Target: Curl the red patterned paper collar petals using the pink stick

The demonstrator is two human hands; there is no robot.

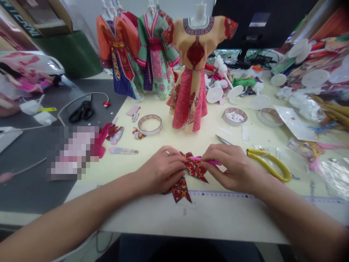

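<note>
A red patterned piece of cloth [195, 168] with pointed ends lies near the table's front edge, another pointed part of it below. My left hand [165, 169], a ring on one finger, rests over its left side with fingers pressed together on it. In my right hand [227, 165] is a thin pink tool [212, 161], pinched between the fingers, its tip touching the upper part of the cloth. Under the hands runs a clear ruler [226, 194]. Just behind my right hand are yellow-handled scissors [268, 163], partly hidden by that hand.
Dressed doll stands, the nearest in a yellow and red dress [191, 72], rise behind the hands. Tape rolls [149, 125] lie in front of them. Black scissors [81, 111] and a cable are at left. Doll parts and plastic bags crowd the right, near a monitor [261, 22].
</note>
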